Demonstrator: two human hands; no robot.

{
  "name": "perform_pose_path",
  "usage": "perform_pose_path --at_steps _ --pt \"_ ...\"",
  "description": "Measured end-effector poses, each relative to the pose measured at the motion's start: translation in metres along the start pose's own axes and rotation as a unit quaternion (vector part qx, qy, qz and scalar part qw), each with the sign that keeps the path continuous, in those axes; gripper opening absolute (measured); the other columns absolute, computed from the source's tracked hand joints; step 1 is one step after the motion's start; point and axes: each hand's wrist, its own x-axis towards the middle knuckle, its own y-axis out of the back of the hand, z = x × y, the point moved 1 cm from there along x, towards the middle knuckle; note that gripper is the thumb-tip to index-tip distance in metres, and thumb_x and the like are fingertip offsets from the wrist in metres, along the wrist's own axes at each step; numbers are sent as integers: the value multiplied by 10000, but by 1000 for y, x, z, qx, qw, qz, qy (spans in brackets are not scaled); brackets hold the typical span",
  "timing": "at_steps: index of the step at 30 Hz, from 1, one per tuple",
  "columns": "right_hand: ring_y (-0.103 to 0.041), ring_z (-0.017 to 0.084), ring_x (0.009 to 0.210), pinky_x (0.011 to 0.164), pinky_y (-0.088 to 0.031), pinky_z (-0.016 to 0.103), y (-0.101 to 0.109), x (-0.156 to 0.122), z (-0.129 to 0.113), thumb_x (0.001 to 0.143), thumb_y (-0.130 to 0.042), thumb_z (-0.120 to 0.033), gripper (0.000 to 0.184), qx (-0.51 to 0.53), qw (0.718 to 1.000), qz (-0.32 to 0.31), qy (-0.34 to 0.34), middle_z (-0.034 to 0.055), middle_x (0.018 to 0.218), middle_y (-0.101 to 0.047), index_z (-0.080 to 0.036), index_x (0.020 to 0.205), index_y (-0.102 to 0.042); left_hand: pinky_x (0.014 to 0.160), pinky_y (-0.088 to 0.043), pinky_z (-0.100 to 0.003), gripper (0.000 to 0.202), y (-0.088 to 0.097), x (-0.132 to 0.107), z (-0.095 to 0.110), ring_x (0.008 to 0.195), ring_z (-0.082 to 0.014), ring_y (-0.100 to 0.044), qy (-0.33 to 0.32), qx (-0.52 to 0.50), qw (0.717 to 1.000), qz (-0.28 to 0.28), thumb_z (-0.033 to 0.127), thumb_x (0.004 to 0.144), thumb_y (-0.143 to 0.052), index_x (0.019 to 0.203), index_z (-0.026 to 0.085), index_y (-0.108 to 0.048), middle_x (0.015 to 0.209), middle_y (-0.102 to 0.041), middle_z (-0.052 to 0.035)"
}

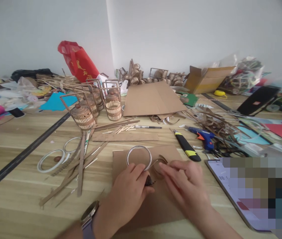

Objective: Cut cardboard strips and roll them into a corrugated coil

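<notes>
A white ring stands out above the fingers of my left hand, which is closed on its lower edge. Between that hand's thumb and fingers shows a small dark piece; what it is I cannot make out. My right hand pinches a thin, curled brown strip just to the right of the ring. Under both hands lies a square of brown cardboard. My fingers hide the parts they grip.
Small lidded wooden baskets with handles stand behind on the left. Loose brown strips and white rings lie left. A utility knife, a blue glue gun and a phone are to the right. Behind lies a cardboard sheet.
</notes>
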Motion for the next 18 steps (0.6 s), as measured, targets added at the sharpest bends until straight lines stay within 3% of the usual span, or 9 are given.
perform_pose_path --at_steps 5,9,12,15,18 --pt "-561 192 807 757 -357 351 -5 -2 -10 959 -475 -121 263 -94 990 -51 93 56 879 -683 -222 1129 -648 828 -530 -465 232 -2 0 5 962 -279 -558 -16 18 999 -21 253 868 -689 1061 155 -606 1084 -620 -78" --pt "-552 191 821 798 -327 369 -9 -1 -12 1013 -382 -199 283 -103 990 -41 92 49 855 -687 -226 1056 -661 817 -544 -458 243 1 0 8 951 -273 -572 -6 20 999 -34 253 847 -714 1047 155 -617 1069 -635 -62" --pt "-541 193 789 787 -312 375 -10 1 -13 1001 -418 -211 247 -105 990 -48 85 43 820 -683 -225 987 -664 810 -552 -461 220 3 0 9 944 -273 -582 0 25 999 -37 259 842 -718 1013 152 -627 1048 -642 -60" --pt "-538 192 760 738 -305 367 -10 5 -13 964 -495 -206 185 -58 995 -66 44 31 799 -671 -234 884 -660 801 -557 -454 239 3 0 10 939 -275 -591 -3 25 999 -34 269 825 -736 1006 149 -636 1042 -647 -66" --pt "-557 186 763 705 -320 344 -10 8 -10 886 -575 -169 138 61 994 -79 -54 8 794 -649 -250 812 -658 799 -558 -434 278 2 0 13 927 -271 -597 -26 7 1000 -17 272 815 -745 1034 138 -637 1036 -650 -75"
